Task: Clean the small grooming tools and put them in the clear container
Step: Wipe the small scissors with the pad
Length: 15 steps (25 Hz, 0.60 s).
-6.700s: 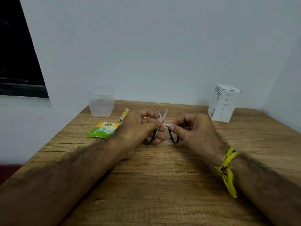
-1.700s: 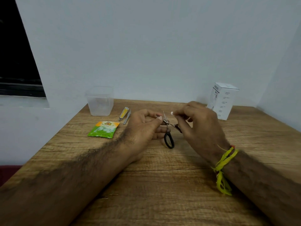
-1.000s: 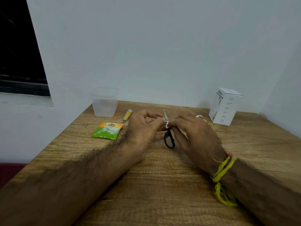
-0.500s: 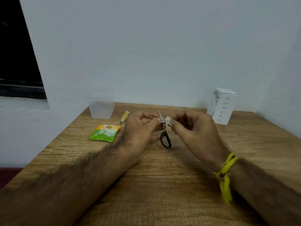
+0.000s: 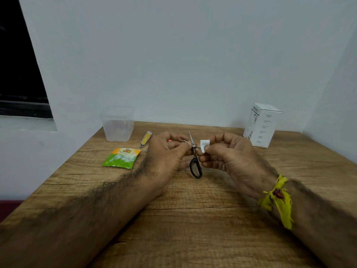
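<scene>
Small scissors [image 5: 195,165] with black handles hang blades-up over the middle of the wooden table [image 5: 193,219]. My left hand [image 5: 164,157] pinches them near the pivot, blades slightly apart. Just to their right, my right hand [image 5: 229,155] pinches a small white wipe [image 5: 204,145], close beside the blades. A yellow nail clipper [image 5: 146,138] lies on the table behind my left hand. The clear container [image 5: 118,124] stands at the back left corner, with nothing visible inside.
A green and orange sachet [image 5: 122,158] lies flat left of my left hand. A white carton [image 5: 261,124] stands at the back right near the wall. The table's left edge runs close to the container and sachet.
My right hand has drawn the white wipe off the blades and a little to the right. The scissors stay in my left hand, handle loop hanging down.
</scene>
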Tool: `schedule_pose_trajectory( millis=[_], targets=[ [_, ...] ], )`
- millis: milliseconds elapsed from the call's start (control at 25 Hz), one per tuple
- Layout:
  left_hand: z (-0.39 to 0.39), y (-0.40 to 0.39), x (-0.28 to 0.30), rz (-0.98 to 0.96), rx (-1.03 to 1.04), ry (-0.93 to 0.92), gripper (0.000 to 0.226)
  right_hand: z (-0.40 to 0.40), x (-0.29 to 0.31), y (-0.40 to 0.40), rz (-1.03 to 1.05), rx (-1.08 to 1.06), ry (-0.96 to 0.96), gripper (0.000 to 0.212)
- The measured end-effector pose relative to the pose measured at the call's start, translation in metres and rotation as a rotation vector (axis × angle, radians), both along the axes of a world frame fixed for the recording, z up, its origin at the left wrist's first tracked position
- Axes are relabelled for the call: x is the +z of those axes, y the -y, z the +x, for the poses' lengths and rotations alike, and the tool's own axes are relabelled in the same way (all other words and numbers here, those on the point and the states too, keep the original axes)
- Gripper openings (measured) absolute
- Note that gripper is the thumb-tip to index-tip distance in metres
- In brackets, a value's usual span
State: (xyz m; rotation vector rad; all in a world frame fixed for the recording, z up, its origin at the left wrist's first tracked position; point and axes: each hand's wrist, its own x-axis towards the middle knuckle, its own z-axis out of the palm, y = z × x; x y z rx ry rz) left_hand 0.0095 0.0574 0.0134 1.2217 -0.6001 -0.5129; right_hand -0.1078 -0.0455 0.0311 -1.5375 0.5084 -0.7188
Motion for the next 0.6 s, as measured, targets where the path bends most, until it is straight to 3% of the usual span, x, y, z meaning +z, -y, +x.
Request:
schedule_pose_trajectory(
  millis=[360,600],
  targets=[
    [0.0008,0.0007,-0.0005,0.015,-0.004,0.014,0.013,-0.0027,0.0011,-0.0024,0.051,0.022,-0.061,0.012],
    [-0.0003,0.0008,-0.0001,0.001,0.011,-0.005,0.013,-0.0019,0.0027,-0.0008,0.114,0.027,0.004,0.015]
  ],
)
